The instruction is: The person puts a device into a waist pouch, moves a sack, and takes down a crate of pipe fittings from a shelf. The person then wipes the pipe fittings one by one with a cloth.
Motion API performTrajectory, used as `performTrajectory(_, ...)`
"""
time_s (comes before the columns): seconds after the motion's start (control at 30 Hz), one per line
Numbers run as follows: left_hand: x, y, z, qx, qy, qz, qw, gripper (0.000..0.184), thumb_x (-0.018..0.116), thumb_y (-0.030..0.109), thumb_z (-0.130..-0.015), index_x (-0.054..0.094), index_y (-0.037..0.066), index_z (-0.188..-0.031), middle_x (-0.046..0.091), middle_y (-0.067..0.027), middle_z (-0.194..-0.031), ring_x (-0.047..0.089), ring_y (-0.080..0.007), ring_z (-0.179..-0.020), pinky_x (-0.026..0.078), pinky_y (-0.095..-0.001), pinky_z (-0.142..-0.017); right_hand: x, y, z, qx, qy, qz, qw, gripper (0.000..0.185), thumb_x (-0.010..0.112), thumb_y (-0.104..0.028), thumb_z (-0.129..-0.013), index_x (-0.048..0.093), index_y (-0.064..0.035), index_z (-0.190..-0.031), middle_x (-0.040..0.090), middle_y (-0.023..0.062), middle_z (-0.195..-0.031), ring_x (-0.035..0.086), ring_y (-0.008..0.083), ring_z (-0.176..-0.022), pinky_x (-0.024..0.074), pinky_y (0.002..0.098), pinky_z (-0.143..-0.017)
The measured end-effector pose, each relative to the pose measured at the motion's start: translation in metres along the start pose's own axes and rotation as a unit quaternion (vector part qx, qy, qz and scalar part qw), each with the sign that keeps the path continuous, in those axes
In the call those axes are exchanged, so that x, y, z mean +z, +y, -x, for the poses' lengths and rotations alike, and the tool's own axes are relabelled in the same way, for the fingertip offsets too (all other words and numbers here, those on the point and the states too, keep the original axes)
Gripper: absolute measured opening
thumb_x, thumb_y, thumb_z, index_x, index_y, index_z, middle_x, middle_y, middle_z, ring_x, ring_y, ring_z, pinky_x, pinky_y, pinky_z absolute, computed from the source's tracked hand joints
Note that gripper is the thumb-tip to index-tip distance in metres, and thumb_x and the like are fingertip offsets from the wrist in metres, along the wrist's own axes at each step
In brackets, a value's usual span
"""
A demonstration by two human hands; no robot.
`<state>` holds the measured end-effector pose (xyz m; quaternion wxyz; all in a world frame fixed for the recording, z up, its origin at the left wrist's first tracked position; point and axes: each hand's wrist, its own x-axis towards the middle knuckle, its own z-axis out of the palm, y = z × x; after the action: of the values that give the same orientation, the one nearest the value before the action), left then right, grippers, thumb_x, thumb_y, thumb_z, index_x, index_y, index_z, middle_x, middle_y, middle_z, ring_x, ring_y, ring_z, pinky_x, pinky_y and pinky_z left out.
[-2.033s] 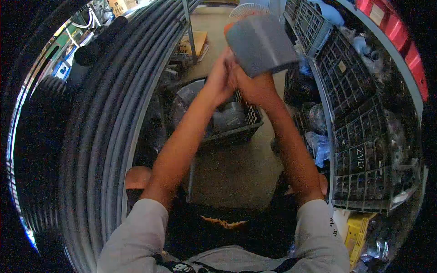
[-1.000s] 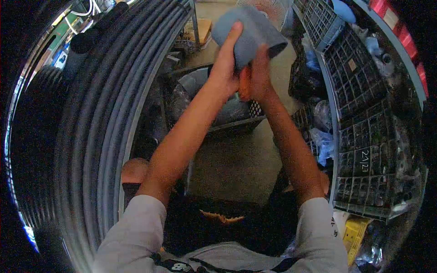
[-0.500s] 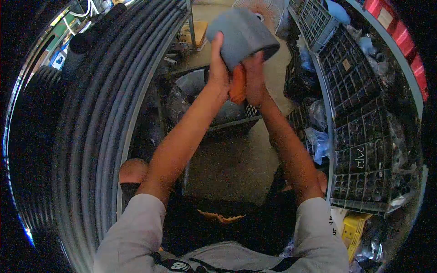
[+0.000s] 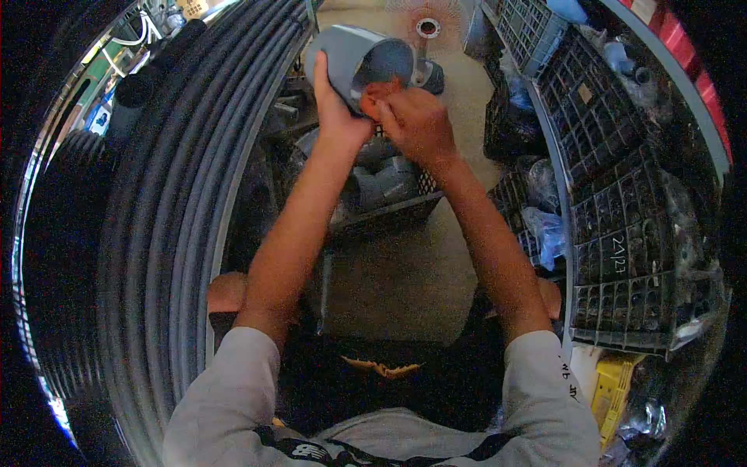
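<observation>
A wide grey plastic pipe fitting (image 4: 338,58) is held up in front of me, tilted so that its open end faces right and toward me. My left hand (image 4: 341,117) grips it from the left and below, the thumb lying along its outer wall. In my right hand (image 4: 420,124) is a bunched orange cloth (image 4: 379,95), pressed at the lower rim of the opening and partly inside it. Below both hands, more grey fittings (image 4: 389,183) lie in a black crate (image 4: 389,215).
Long dark pipes (image 4: 179,202) are racked along my left. Black plastic crates (image 4: 618,265) and clear bags (image 4: 545,233) line the right side. A fan (image 4: 428,29) stands ahead on the floor. A yellow object (image 4: 611,393) lies at the lower right.
The fitting has moved left and turned, so its opening now faces me more. My right hand with the orange cloth has come from beneath the fitting to the rim of its opening.
</observation>
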<state>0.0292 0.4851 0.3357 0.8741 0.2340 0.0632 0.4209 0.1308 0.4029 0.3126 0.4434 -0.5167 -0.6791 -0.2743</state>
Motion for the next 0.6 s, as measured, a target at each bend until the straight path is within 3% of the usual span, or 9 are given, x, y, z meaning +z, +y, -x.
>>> performTrajectory(0.1, 0.004, 0.006, 0.010, 0.016, -0.028, -0.024, 0.999, 0.073, 0.048, 0.068, -0.078, 0.049, 0.013, -0.126, 0.051, -0.0113, -0.127, 0.048, -0.0331, -0.114, 0.037, -0.0518, -0.098, -0.006, 0.017, 0.000, 0.008, -0.047, 0.037, 0.998, 0.017, 0.060, -0.022, -0.084, 0.064, -0.0056, -0.085, 0.064, 0.0139, -0.076, 0.062, 0.0318, -0.065, 0.0495, 0.0430, -0.060)
performTrajectory(0.2, 0.010, 0.008, 0.021, -0.010, -0.018, -0.049, 0.999, 0.085, 0.050, 0.072, -0.074, 0.036, 0.017, -0.137, 0.038, -0.0129, -0.140, 0.038, -0.0371, -0.125, 0.034, -0.0574, -0.100, -0.034, 0.020, -0.008, 0.203, -0.079, -0.075, 0.973, 0.017, 0.059, -0.021, -0.084, 0.068, -0.0069, -0.089, 0.067, 0.0148, -0.080, 0.065, 0.0305, -0.069, 0.0516, 0.0387, -0.064)
performTrajectory(0.3, 0.007, 0.007, 0.020, -0.030, -0.071, -0.009, 0.997, 0.089, 0.049, 0.075, -0.071, 0.034, 0.018, -0.139, 0.036, -0.0131, -0.141, 0.036, -0.0380, -0.127, 0.033, -0.0618, -0.098, -0.046, 0.057, -0.004, 0.231, -0.067, -0.001, 0.971, 0.018, 0.060, -0.022, -0.083, 0.071, -0.0094, -0.091, 0.068, 0.0156, -0.085, 0.066, 0.0287, -0.072, 0.0528, 0.0355, -0.070)
performTrajectory(0.4, 0.007, 0.006, 0.019, -0.043, -0.089, 0.026, 0.995, 0.083, 0.041, 0.075, -0.078, 0.038, 0.014, -0.134, 0.046, -0.0135, -0.132, 0.044, -0.0356, -0.121, 0.037, -0.0603, -0.096, -0.070, 0.076, -0.006, 0.180, -0.104, 0.035, 0.978, 0.022, 0.064, -0.028, -0.081, 0.070, -0.0085, -0.090, 0.068, 0.0169, -0.086, 0.067, 0.0298, -0.071, 0.0533, 0.0361, -0.071)
performTrajectory(0.47, 0.011, 0.001, 0.025, 0.003, -0.030, -0.056, 0.998, 0.084, 0.038, 0.076, -0.078, 0.039, 0.013, -0.133, 0.046, -0.0146, -0.132, 0.046, -0.0359, -0.119, 0.038, -0.0587, -0.096, -0.068, 0.074, -0.012, 0.219, -0.109, -0.139, 0.960, 0.027, 0.062, -0.029, -0.083, 0.068, -0.0032, -0.086, 0.065, 0.0123, -0.072, 0.065, 0.0236, -0.064, 0.0499, 0.0327, -0.062)
performTrajectory(0.5, 0.016, -0.009, 0.027, 0.017, -0.004, -0.093, 0.995, 0.084, 0.037, 0.076, -0.078, 0.040, 0.013, -0.133, 0.046, -0.0151, -0.132, 0.047, -0.0361, -0.118, 0.038, -0.0579, -0.096, -0.079, 0.062, -0.018, 0.225, -0.125, -0.154, 0.954, 0.028, 0.061, -0.029, -0.084, 0.065, -0.0013, -0.089, 0.064, 0.0137, -0.074, 0.064, 0.0249, -0.068, 0.0487, 0.0345, -0.064)
performTrajectory(0.53, 0.013, -0.016, 0.027, -0.003, -0.033, -0.051, 0.998, 0.078, 0.047, 0.069, -0.081, 0.038, 0.011, -0.134, 0.053, -0.0144, -0.125, 0.053, -0.0360, -0.111, 0.044, -0.0556, -0.091, -0.090, 0.050, -0.023, 0.232, -0.141, -0.169, 0.947, 0.030, 0.059, -0.028, -0.084, 0.063, 0.0007, -0.092, 0.064, 0.0150, -0.076, 0.063, 0.0261, -0.071, 0.0475, 0.0364, -0.065)
performTrajectory(0.6, -0.002, -0.040, 0.021, -0.056, -0.031, -0.070, 0.996, 0.079, 0.050, 0.068, -0.078, 0.038, 0.014, -0.135, 0.048, -0.0125, -0.130, 0.048, -0.0343, -0.117, 0.039, -0.0566, -0.095, -0.114, 0.010, -0.040, 0.209, -0.212, -0.083, 0.951, 0.035, 0.054, -0.023, -0.085, 0.057, 0.0030, -0.109, 0.063, 0.0250, -0.097, 0.061, 0.0370, -0.092, 0.0460, 0.0471, -0.082)
